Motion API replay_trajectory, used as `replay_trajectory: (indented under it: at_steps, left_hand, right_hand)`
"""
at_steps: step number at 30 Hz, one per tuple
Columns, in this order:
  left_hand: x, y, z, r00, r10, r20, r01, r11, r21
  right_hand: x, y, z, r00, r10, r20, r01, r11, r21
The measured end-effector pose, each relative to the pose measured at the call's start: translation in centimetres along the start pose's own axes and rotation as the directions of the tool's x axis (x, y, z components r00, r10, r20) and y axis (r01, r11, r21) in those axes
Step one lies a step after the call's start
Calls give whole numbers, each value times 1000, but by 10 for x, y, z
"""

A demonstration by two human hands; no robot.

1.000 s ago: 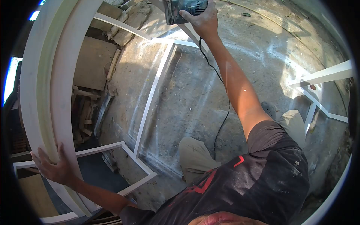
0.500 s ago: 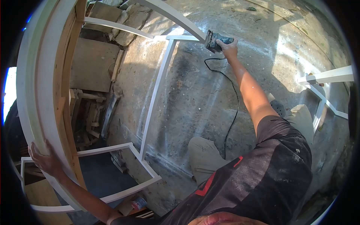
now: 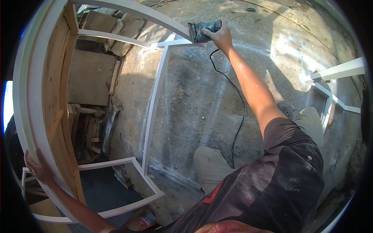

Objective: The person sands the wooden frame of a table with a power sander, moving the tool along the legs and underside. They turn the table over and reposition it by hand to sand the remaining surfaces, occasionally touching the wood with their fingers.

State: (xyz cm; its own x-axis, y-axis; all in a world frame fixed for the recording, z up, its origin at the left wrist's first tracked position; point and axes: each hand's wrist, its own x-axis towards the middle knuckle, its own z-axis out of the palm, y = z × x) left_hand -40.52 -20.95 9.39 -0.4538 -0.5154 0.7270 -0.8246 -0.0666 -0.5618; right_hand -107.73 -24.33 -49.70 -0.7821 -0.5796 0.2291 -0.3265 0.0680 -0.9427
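Note:
My right hand (image 3: 220, 36) is closed around a small electric sander (image 3: 206, 31) with a black cable. The sander's pad faces left and sits at the end of a white wooden leg (image 3: 155, 17); whether it touches cannot be made out. At the lower left, my left hand (image 3: 38, 167) grips the edge of a large white-painted wooden piece (image 3: 39, 93), fingers on the outer side. That piece has bare brown wood (image 3: 58, 93) on its inner side. A thin white crossbar (image 3: 178, 42) runs just below the sander.
White frame legs (image 3: 155, 101) cross the concrete floor (image 3: 202, 105). A second white frame (image 3: 334, 73) stands at the right. Wood scraps (image 3: 91, 132) and a board (image 3: 91, 77) lie at the left. The sander's cable (image 3: 243, 112) trails near my knees.
My right hand and the sander have shifted left and slightly up, along with the leg's end. The sander is turned more level. The whole view has shifted slightly; my left hand keeps its hold.

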Motion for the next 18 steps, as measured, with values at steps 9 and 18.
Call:
replay_trajectory:
  at_steps: [9, 18]
  left_hand:
    - [0, 2, 4, 1000, -16, 2, 16, 1000, -20]
    - [-2, 28, -15, 997, -29, -71, 32, 999, 35]
  right_hand:
    - [-57, 13, -8, 977, 207, -48, -194, 960, 203]
    - [41, -255, 17, 918, -396, -19, 396, 914, 88]
